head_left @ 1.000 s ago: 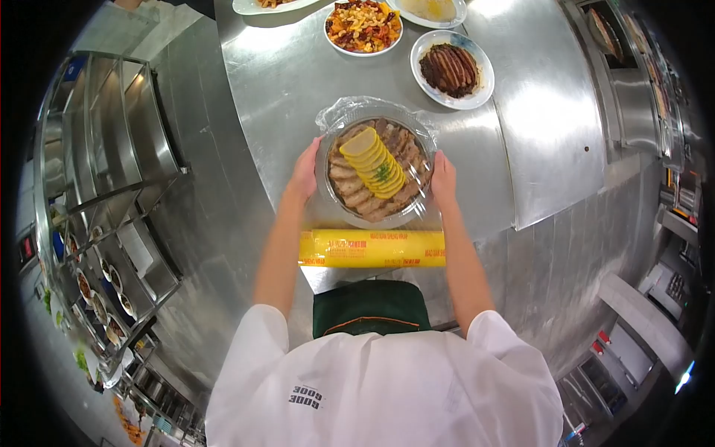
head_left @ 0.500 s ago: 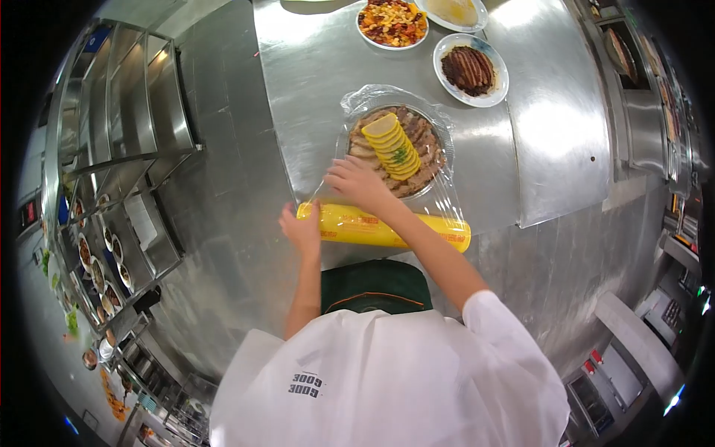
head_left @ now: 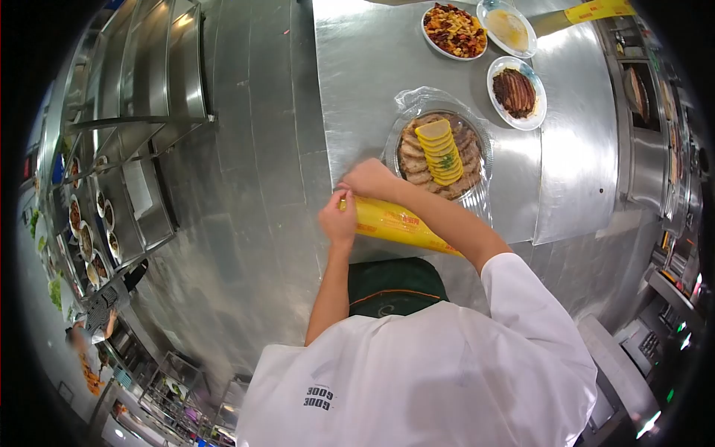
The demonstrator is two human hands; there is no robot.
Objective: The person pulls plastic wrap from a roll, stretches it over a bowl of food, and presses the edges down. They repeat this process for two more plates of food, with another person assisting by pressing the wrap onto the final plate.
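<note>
A yellow roll of cling film [head_left: 398, 223] lies along the table's near edge. Its film stretches over a round plate of sliced meat [head_left: 468, 138] topped with a row of yellow slices [head_left: 438, 153] and a green garnish. At the roll's left end, my left hand [head_left: 339, 217] is closed, thumb and fingers pinching the film's edge. My right hand [head_left: 371, 180] reaches across from the right, closed on the film right beside the left hand; its fingertips are partly hidden. My right forearm covers part of the roll.
Beyond the plate stand a bowl of colourful diced food [head_left: 454, 31], a plate with pale yellow food [head_left: 508, 30] and a plate of dark sliced meat [head_left: 515, 93]. Another yellow roll [head_left: 599, 9] lies at far right. Metal shelving [head_left: 141, 67] stands left; a person [head_left: 100, 320] is at lower left.
My right hand has moved from the film beside the plate to the roll's left end, meeting my left hand; both have closed. The view has shifted, bringing another roll and a person into sight.
</note>
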